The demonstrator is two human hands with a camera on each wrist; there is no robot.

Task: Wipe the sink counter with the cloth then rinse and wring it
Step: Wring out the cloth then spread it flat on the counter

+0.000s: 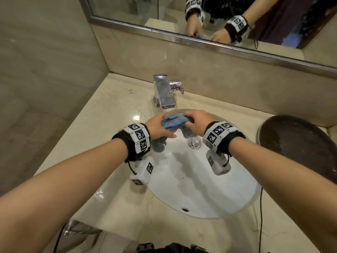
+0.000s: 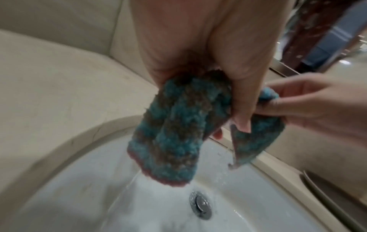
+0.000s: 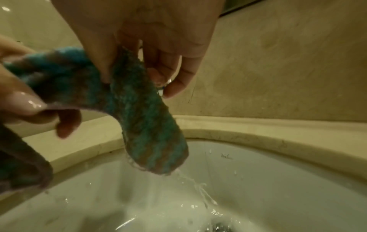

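A blue and brown knitted cloth (image 1: 174,121) is held twisted over the white sink basin (image 1: 200,189), just in front of the chrome tap (image 1: 165,92). My left hand (image 1: 158,127) grips its left end, and my right hand (image 1: 197,120) grips its right end. In the left wrist view one folded end of the cloth (image 2: 176,128) hangs from my left hand (image 2: 198,55) with water running off it into the basin (image 2: 79,196). The right wrist view shows the other end of the cloth (image 3: 147,122) dripping below my right hand (image 3: 151,47). The drain (image 2: 200,207) lies below.
The beige marble counter (image 1: 102,128) surrounds the basin, with a small puddle (image 1: 99,195) near its front left. A dark round basin (image 1: 299,145) sits on the counter at the right. A mirror (image 1: 218,19) and a backsplash stand behind the tap. Walls close the left side.
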